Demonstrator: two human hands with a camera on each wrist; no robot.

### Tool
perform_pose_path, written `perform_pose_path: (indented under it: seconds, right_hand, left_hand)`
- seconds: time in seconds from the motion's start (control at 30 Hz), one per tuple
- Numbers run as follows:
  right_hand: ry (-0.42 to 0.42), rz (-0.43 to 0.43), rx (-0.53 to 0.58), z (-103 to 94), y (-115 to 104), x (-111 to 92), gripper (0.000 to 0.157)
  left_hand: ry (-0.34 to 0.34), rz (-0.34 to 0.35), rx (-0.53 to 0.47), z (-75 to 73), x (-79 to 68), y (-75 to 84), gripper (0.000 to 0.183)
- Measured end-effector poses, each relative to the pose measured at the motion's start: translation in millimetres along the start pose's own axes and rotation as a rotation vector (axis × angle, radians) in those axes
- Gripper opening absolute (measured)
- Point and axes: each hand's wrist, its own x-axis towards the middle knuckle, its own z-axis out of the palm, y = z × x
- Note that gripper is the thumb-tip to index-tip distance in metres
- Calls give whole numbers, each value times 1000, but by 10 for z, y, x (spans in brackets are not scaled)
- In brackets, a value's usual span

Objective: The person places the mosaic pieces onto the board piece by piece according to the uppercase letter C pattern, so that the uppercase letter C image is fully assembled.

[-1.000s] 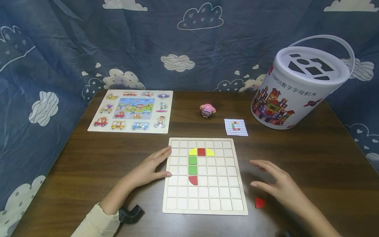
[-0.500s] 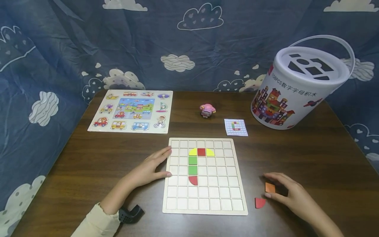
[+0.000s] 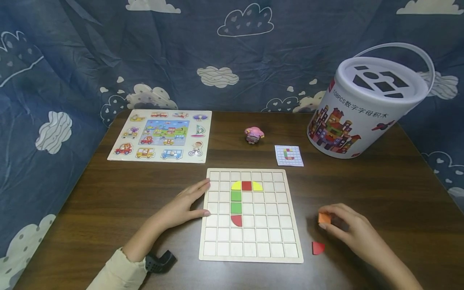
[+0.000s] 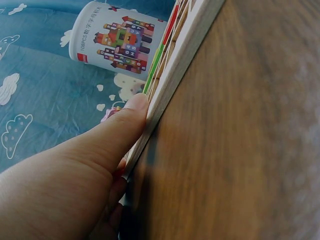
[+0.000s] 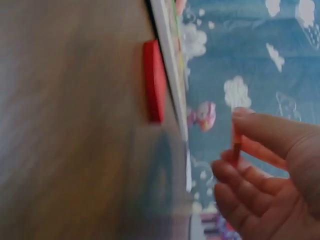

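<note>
My left hand [image 3: 183, 205] rests at the left edge of a wooden grid board [image 3: 224, 251], thumb and fingertips on its rim; the left wrist view shows the thumb [image 4: 132, 107] along that edge. Between thumb and fingers my right hand [image 3: 349, 225] pinches an orange square tile [image 3: 324, 218], right of the board. In the right wrist view the tile [image 5: 235, 142] is seen edge-on. A red quarter-circle tile [image 3: 317, 248] lies on the table below that hand. The board carries two yellow quarter-circles, a red square [image 3: 246, 186], two green squares [image 3: 236, 196] and a red quarter-circle [image 3: 237, 220].
A small pattern card [image 3: 288, 156] lies behind the board, near a pink figurine [image 3: 254, 135]. A white lidded bucket [image 3: 366, 108] stands at the back right. At the back left lies a vehicle picture puzzle [image 3: 159, 136]. A patterned blue cloth [image 3: 181, 56] hangs behind the table.
My right hand moved down to the orange square tile, took it between thumb and fingers, and has shifted it slightly up and left. My left hand has stayed at the board's edge.
</note>
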Motion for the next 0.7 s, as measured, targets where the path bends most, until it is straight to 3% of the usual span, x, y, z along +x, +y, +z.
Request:
perform_pose_path:
  seconds: [0.2, 0.43, 0.7]
  right_hand:
    - [-6, -5, 73, 69, -240, 216, 40]
    - [-51, -55, 168, 303, -514, 444, 31]
    - [-185, -121, 239, 623, -740, 577, 23]
  left_hand:
    - [-4, -8, -2, -1, 2, 6, 79]
    - [-3, -5, 0, 1, -5, 4, 79]
    - [-1, -3, -4, -5, 0, 11, 80]
